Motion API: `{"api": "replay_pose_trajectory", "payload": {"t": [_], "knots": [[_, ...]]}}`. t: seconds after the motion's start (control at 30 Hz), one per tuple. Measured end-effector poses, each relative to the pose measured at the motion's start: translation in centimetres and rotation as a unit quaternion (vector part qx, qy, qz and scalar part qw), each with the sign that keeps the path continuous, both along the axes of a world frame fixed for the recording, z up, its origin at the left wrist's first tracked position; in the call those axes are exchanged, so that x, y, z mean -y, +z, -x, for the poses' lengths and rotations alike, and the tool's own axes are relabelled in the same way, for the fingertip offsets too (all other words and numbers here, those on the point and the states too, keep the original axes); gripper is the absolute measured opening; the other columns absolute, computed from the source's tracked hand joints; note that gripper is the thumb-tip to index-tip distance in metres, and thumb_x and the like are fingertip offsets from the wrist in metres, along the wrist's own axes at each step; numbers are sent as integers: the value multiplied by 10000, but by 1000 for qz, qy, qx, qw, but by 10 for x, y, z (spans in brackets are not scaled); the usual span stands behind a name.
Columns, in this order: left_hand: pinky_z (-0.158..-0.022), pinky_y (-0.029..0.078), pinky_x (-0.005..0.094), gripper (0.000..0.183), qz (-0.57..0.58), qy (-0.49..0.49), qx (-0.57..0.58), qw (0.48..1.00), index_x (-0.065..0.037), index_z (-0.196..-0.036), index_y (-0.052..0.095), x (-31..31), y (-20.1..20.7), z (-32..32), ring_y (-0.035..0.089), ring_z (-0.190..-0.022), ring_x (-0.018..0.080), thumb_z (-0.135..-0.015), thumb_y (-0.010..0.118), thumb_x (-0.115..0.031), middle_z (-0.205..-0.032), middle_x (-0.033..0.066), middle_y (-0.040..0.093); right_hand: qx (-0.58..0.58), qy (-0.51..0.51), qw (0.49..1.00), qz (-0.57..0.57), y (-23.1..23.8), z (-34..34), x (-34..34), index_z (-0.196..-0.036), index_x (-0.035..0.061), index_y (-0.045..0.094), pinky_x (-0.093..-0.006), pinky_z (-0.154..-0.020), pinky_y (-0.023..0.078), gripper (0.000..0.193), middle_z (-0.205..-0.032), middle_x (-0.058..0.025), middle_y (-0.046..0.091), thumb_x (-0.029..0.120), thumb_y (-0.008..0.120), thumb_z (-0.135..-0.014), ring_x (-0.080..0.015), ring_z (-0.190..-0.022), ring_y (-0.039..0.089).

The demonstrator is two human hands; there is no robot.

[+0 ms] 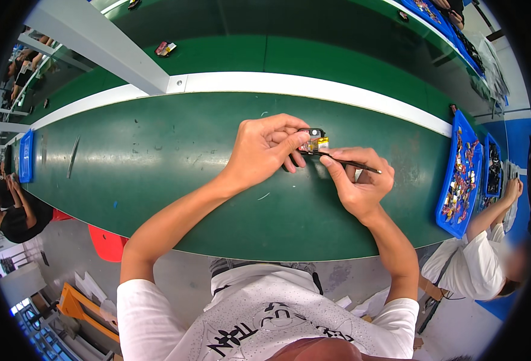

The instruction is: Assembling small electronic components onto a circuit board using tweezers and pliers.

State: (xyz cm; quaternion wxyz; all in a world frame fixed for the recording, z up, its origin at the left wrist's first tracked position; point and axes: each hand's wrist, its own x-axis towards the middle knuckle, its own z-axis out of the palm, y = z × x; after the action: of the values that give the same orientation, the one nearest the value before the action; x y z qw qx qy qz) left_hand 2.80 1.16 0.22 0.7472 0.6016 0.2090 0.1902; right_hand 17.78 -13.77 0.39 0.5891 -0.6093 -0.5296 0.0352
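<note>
Blue tray (454, 230) w/ multicol. pcs (461, 185), R of R hand (364, 185)

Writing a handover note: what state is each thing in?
Small black device, yellow section: held in left hand
Slim black tool: held in right hand, tip at device
Large blue plastic tray, right: holds multicoloured parts
Smaller blue tray beyond: holds black items
Blue tray, far left: contents unclear
Slender grey tool: lies on green table
Small red-black part: lies beyond white rail
</note>
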Motion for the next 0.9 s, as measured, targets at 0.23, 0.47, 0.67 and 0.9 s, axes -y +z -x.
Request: {"api": "replay_pose_trajectory", "payload": {"t": [0.23,0.47,0.67,0.9], "knots": [[-548,607,282,226,2,-3,7,1000,97,-1195,653,-1,-2,1,747,-722,217,-1017,636,-41,-1011,189,743,17,17,1000,-12,-1,0,-1,-876,13,726,-198,-405,332,175,-896,-106,801,-59,842,-768,-26,-394,439],[-544,606,282,228,-5,13,15,1000,102,-1195,650,1,0,1,747,-712,216,-1012,642,-34,-990,184,744,23,15,1000,-11,1,1,0,-865,17,721,-196,-404,336,174,-892,-107,801,-58,843,-765,-25,-395,444],[-542,604,283,221,-5,17,19,1000,100,-1190,651,0,0,1,746,-705,218,-1016,636,-36,-966,175,742,26,10,1000,-12,0,2,0,-868,25,728,-201,-405,343,183,-881,-108,798,-57,847,-755,-33,-395,445],[-543,605,285,214,-5,22,19,1000,100,-1179,657,2,-1,1,742,-691,213,-1014,639,-36,-945,173,743,37,9,999,0,3,1,1,-864,25,733,-206,-406,338,176,-868,-101,796,-49,850,-755,-37,-395,435]]}}
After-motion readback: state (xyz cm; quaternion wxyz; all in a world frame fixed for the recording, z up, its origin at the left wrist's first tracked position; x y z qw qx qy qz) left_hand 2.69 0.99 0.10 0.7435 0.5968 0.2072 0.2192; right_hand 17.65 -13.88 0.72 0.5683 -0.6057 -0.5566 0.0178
